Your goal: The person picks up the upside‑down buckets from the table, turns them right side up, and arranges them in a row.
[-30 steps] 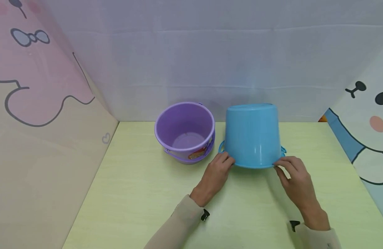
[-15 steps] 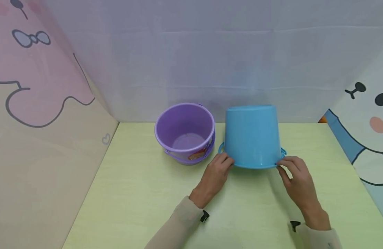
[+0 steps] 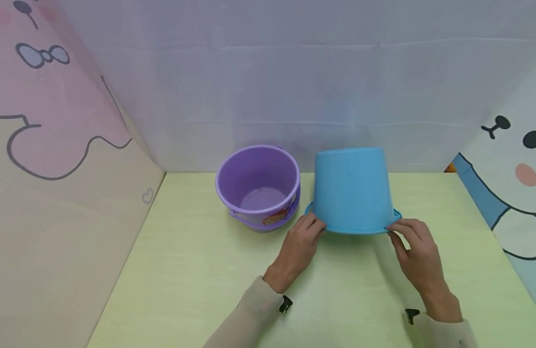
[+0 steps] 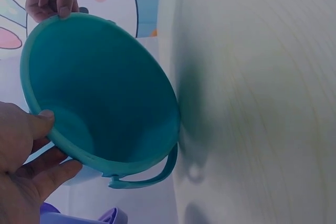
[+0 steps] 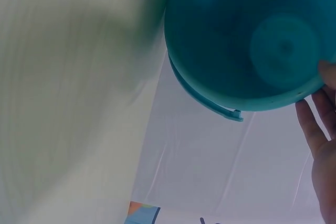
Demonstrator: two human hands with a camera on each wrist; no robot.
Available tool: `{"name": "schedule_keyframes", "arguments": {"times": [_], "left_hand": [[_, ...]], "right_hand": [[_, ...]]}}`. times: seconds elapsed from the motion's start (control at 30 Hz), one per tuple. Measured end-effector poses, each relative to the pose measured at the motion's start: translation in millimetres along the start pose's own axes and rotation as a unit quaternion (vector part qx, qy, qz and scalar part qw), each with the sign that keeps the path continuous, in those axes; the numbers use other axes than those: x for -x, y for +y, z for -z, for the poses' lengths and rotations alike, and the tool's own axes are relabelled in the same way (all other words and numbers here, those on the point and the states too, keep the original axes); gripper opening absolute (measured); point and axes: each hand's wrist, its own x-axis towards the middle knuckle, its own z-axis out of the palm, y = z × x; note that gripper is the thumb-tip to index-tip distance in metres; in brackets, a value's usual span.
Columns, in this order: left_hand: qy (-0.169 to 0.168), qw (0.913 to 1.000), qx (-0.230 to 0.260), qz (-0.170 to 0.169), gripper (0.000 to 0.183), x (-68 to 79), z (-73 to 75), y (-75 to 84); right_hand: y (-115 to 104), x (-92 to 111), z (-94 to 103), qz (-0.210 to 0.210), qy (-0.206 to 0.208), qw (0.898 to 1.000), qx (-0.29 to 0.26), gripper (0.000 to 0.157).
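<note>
A blue plastic bucket (image 3: 352,191) is tipped over with its base up and its mouth facing down toward the person. Thumb and fingers of my left hand (image 3: 298,241) pinch its rim at the near left, and my right hand (image 3: 418,251) pinches the rim at the near right. The left wrist view looks into the bucket's hollow inside (image 4: 105,87), where nothing lies, and its far rim meets the table. Its handle (image 5: 202,98) hangs behind the rim in the right wrist view. To the left a purple bucket (image 3: 259,217) stands upright, mouth up, with nothing inside.
The pale yellow-green table (image 3: 185,290) ends at a whitish cloth wall (image 3: 268,87) behind both buckets. Printed cartoon panels rise at the left (image 3: 67,217) and right (image 3: 522,203). The purple bucket stands close beside the blue one.
The blue bucket has tilted slightly, its top surface now almost out of sight. Both hands keep their hold on the rim; the purple bucket has stayed in place.
</note>
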Motion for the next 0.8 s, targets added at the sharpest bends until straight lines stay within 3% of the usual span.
{"name": "schedule_keyframes", "arguments": {"times": [0.47,0.8], "left_hand": [[0.014,0.9999,0.000,-0.003,0.010,-4.2,2.7,4.5],[0.020,0.9998,0.000,-0.005,0.010,-7.0,4.6,4.8]], "right_hand": [[-2.6,-2.8,3.0,-0.003,0.021,1.000,0.001,0.049],[0.6,-1.9,4.7,-0.060,0.006,0.998,0.014,0.058]]}}
